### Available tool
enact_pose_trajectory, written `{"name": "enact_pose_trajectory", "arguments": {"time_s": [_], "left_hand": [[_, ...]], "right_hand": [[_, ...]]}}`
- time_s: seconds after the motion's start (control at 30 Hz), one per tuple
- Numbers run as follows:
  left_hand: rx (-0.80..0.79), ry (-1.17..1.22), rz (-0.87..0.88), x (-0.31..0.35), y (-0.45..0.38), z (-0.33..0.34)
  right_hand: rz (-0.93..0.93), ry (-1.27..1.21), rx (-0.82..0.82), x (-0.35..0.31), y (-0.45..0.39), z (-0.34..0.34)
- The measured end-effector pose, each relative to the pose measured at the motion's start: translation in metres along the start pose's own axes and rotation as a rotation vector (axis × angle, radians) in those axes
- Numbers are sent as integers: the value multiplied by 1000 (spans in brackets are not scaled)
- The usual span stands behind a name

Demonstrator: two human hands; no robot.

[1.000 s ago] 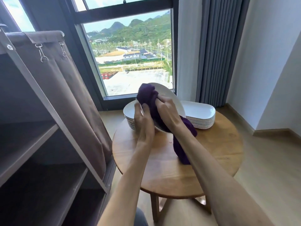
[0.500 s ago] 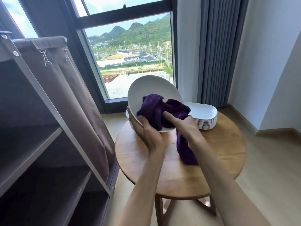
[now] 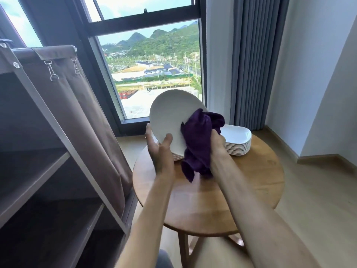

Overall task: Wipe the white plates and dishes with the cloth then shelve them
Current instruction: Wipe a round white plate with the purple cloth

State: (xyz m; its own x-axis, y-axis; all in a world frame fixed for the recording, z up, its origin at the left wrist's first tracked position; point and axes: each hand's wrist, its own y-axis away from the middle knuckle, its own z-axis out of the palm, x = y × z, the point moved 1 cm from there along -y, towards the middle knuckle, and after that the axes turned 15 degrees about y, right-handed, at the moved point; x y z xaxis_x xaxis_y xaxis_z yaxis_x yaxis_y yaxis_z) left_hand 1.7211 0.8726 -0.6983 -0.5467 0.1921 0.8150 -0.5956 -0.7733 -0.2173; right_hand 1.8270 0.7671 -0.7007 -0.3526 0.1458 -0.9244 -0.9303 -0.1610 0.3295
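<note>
**One plate in the air, two stacks waiting**

One white plate (image 3: 170,117) is held up over the far-left part of the round wooden table (image 3: 251,190), tilted so that its face looks toward the person. The left hand (image 3: 160,149) supports it from below: the thumb lies on the face near the lower rim and the fingers go behind it, so the hand grips the plate. The right hand (image 3: 216,142) is closed around a bunched purple cloth (image 3: 199,144), which touches the right edge of the plate and hangs down below it.

To do this step well, I think the cloth should pass over the whole face and the rim, while the left hand turns the plate little by little. The grip is only at the lower rim, so the pressure should stay light.

Behind, a stack of white dishes (image 3: 238,144) stands on the table, and another stack of plates (image 3: 177,156) is partly hidden. The shelf unit (image 3: 48,180) stands on the left.
</note>
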Motion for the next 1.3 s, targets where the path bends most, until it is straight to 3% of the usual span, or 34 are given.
{"name": "enact_pose_trajectory", "arguments": {"time_s": [0.07,0.13,0.23,0.3,0.37,0.43,0.5,0.6,0.77,0.9,1.0,1.07,1.13,1.2,1.3], "left_hand": [[134,-3,16,-17,19,8],[162,29,29,-21,20,2],[-66,-173,-15,-3,-4,-25],[-320,-357,-107,20,-21,-35],[-434,-454,-210,40,-37,-35],[-349,-325,-245,49,-39,-29],[-151,-49,-196,38,-21,-23],[-72,210,-168,4,15,-7],[27,56,-82,-2,5,-2],[-260,-219,25,26,1,-28],[-486,-436,-36,54,-11,-29],[-535,-492,-66,67,-20,-22],[-546,-524,-73,71,-26,-14],[-563,-571,-47,67,-28,-5],[-591,-624,-29,57,-22,3]], "right_hand": [[47,-90,-64,20,8,15],[64,-169,-79,33,13,19],[2,-154,-36,25,8,2],[-71,-49,-13,12,0,-11],[-148,79,-70,-1,-4,-16],[-219,117,-45,-13,-3,-11],[-225,-12,74,-19,0,1],[-15,-236,60,-3,8,20],[-5,-161,-90,18,5,14],[-193,52,-58,-8,-6,-6],[-427,342,-127,-39,-9,-12],[-584,518,-113,-47,-7,-7],[-747,607,61,-42,0,3],[-845,588,201,-33,9,12],[-893,539,279,-32,17,24]]}}
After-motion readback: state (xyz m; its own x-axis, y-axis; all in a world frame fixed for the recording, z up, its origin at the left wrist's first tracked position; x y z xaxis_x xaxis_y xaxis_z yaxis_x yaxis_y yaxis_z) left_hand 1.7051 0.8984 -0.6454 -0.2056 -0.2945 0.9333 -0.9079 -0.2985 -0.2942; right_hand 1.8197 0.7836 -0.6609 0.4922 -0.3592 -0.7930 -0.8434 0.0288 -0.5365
